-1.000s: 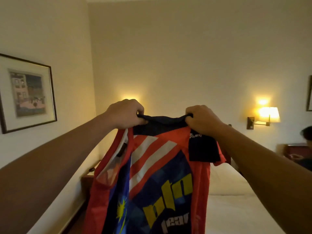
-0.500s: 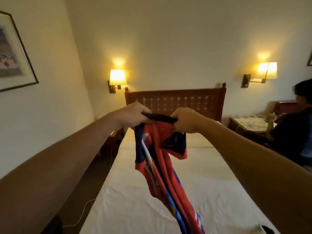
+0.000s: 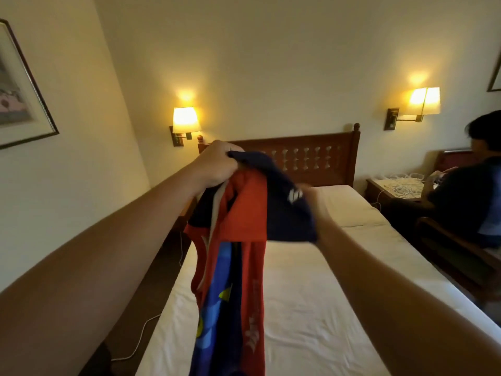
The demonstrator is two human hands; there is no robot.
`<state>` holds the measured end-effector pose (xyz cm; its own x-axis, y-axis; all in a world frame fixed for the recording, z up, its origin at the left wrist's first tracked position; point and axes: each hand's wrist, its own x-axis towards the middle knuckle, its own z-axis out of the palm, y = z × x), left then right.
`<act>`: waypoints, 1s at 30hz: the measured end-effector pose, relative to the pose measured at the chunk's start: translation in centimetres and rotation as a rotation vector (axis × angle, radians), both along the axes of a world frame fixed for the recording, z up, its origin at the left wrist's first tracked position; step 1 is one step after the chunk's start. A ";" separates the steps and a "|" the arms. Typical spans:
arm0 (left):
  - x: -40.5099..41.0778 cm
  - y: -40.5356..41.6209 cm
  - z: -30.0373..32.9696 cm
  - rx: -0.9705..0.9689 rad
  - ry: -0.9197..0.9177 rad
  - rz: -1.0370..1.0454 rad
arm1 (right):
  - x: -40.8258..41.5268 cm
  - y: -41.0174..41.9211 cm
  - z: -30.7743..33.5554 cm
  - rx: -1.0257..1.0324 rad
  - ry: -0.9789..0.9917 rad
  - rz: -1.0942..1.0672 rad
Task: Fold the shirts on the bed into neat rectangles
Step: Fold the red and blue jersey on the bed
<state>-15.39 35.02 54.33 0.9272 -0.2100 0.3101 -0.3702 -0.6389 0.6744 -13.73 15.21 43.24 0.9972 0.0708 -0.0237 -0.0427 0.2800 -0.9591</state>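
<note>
Since half a second ago the right hand (image 3: 307,195) dropped behind a sleeve, grip unclear, while the left hand (image 3: 217,164) pinches the shirt (image 3: 238,240), hanging lengthwise above the bed (image 3: 311,308).

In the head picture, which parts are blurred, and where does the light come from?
Head view: the right hand is smeared by motion blur behind the shirt, while the left hand looks sharper; two wall lamps give warm, dim light with glare above them; the wide lens bends the walls.

Hotel bedroom: bed (image 3: 311,308), wooden headboard (image 3: 311,158), wall lamps (image 3: 185,120)
</note>
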 end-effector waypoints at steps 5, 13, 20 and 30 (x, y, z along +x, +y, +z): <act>0.4 1.7 2.5 0.051 -0.090 0.029 | -3.1 5.0 -4.3 -0.358 -0.070 0.338; -0.4 6.2 6.4 0.032 -0.144 -0.012 | -1.1 8.5 -3.8 -0.507 -0.147 0.163; -0.4 12.4 6.4 0.035 -0.038 0.011 | 0.5 7.3 -3.3 -0.414 -0.132 -0.018; 2.1 13.5 -0.1 0.521 0.539 -0.112 | 3.1 11.5 5.1 -1.129 -0.790 -0.050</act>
<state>-13.27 48.48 54.19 0.8868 -0.3075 -0.3451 -0.1567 -0.9024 0.4013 -10.63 26.66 48.39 0.7732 0.3565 0.5246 0.6017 -0.6736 -0.4292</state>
